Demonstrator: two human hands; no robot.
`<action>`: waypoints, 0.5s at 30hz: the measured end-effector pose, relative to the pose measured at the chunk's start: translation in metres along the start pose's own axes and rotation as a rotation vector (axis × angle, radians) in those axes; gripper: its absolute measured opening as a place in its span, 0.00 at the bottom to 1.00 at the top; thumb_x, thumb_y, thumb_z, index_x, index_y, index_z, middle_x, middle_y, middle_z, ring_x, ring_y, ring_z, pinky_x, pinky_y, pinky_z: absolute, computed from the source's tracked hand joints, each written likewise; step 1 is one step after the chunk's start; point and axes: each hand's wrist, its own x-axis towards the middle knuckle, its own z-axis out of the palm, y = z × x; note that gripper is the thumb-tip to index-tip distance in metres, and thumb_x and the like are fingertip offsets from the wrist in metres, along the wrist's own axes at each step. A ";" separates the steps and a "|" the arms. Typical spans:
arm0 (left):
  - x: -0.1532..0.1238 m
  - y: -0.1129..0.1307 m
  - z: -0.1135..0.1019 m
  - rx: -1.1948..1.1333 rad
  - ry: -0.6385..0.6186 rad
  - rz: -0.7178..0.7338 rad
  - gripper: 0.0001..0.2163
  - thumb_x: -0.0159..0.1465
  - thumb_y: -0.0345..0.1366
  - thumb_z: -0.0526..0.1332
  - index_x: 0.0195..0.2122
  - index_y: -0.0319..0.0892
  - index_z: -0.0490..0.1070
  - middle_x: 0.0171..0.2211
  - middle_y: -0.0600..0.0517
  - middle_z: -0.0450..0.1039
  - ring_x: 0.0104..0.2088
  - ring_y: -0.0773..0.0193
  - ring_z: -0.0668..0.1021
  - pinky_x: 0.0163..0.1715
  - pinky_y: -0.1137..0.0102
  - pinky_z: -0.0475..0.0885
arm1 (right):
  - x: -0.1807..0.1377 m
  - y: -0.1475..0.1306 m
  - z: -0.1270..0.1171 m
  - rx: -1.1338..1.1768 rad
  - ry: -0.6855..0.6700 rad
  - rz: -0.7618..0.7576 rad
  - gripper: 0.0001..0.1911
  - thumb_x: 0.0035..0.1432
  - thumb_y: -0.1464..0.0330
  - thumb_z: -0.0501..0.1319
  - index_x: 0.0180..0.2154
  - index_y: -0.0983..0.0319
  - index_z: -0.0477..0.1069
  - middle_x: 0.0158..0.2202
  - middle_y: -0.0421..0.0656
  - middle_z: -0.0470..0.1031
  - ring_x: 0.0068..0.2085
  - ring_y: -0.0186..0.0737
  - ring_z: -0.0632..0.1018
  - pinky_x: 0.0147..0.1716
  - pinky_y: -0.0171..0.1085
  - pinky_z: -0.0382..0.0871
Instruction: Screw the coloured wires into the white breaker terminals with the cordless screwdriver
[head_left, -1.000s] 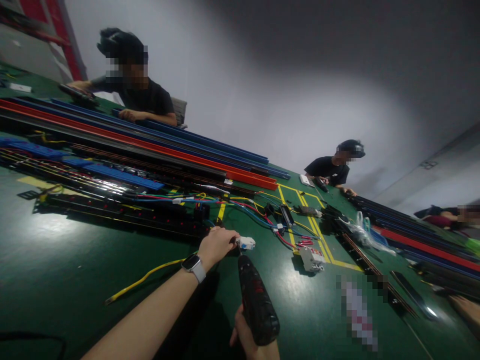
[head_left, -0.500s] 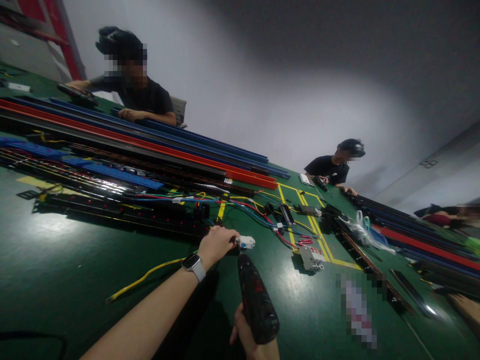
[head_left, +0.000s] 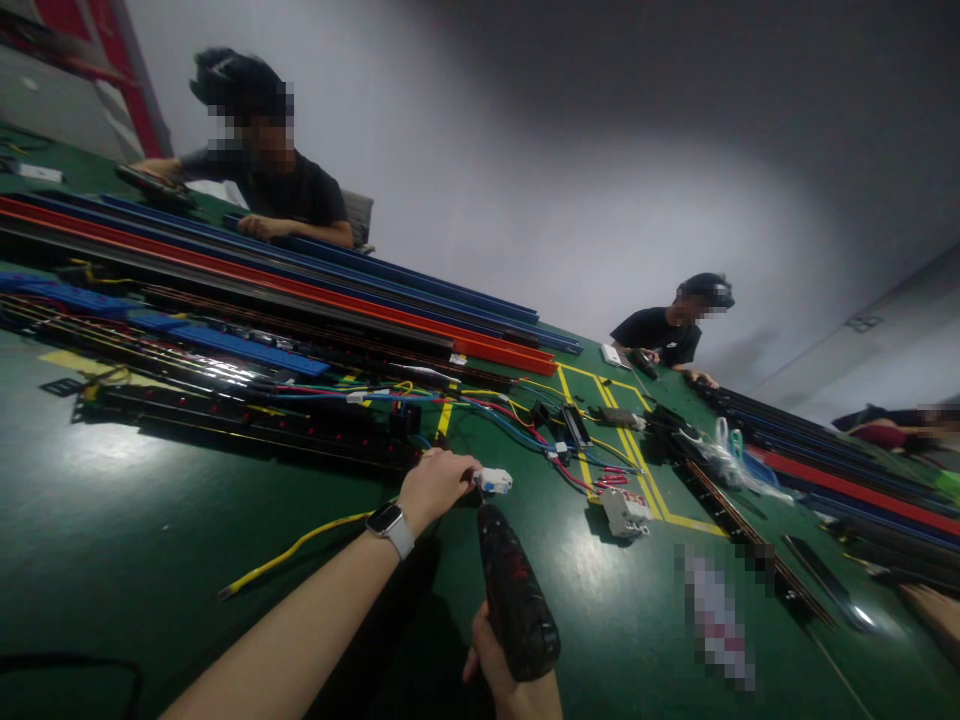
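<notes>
While my left hand [head_left: 433, 487] is pinching the small white connector [head_left: 493, 481] in its fingers against the green surface [head_left: 150, 520], my right hand [head_left: 499, 680] is gripping the black drill [head_left: 516, 592], its nose pointing at that connector.

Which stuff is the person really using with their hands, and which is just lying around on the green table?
In use:
left hand pinching the small white part
right hand gripping the black power screwdriver

Lying about:
yellow wire
grey breaker block
red and blue rails
clear plastic bag
green table
</notes>
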 end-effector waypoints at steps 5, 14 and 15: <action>0.000 0.000 0.000 -0.002 0.003 -0.005 0.12 0.65 0.42 0.62 0.49 0.60 0.79 0.41 0.52 0.81 0.46 0.57 0.79 0.52 0.65 0.67 | 0.000 -0.001 0.000 -0.003 -0.018 -0.012 0.30 0.54 0.40 0.65 0.35 0.62 0.75 0.18 0.38 0.73 0.23 0.39 0.74 0.32 0.38 0.69; -0.001 0.001 -0.001 -0.003 0.004 0.002 0.12 0.65 0.42 0.62 0.48 0.59 0.79 0.42 0.52 0.81 0.46 0.58 0.78 0.53 0.66 0.67 | 0.000 -0.003 0.000 -0.015 -0.006 0.009 0.31 0.53 0.39 0.65 0.35 0.62 0.75 0.18 0.38 0.73 0.23 0.40 0.75 0.32 0.39 0.69; -0.001 0.001 -0.002 -0.005 0.003 0.005 0.12 0.65 0.42 0.62 0.48 0.59 0.79 0.41 0.52 0.81 0.46 0.58 0.78 0.53 0.66 0.67 | 0.000 -0.002 0.000 -0.014 -0.006 0.009 0.31 0.53 0.39 0.65 0.35 0.62 0.75 0.18 0.38 0.73 0.23 0.40 0.75 0.32 0.39 0.69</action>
